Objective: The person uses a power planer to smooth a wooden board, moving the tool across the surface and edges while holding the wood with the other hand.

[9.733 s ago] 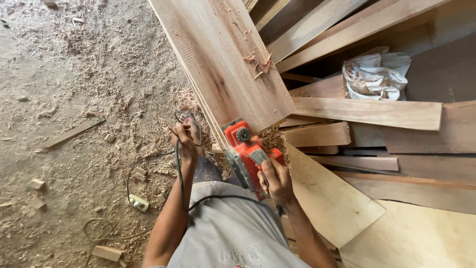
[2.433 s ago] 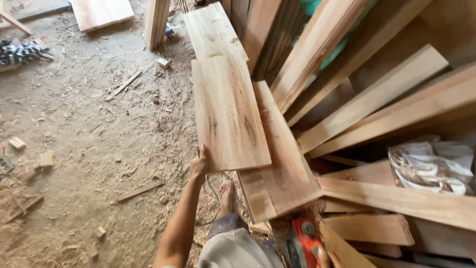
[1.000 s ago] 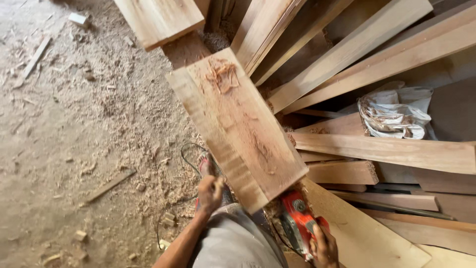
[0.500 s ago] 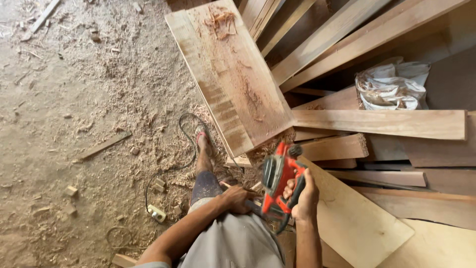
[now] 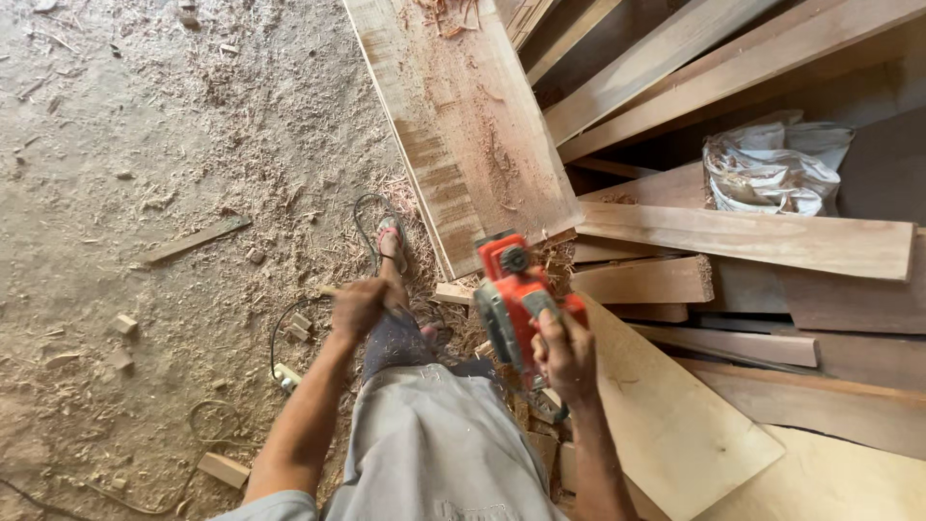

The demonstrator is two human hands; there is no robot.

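Floor: grey dirt floor (image 5: 125, 116), covered with sawdust and wood shavings.
On floor, left: thin flat wooden strip (image 5: 193, 240); small pale wood offcuts (image 5: 123, 324); one bigger block (image 5: 224, 470).
Cable: dark thin power cord (image 5: 362, 217) in loops, near a white plug (image 5: 285, 376).
Right side: heap of long brown wooden planks (image 5: 743, 241).

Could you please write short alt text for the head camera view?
A person's right hand holds an orange electric planer at the near end of a wide wooden board. The left hand hangs beside the knee above a shavings-strewn floor.
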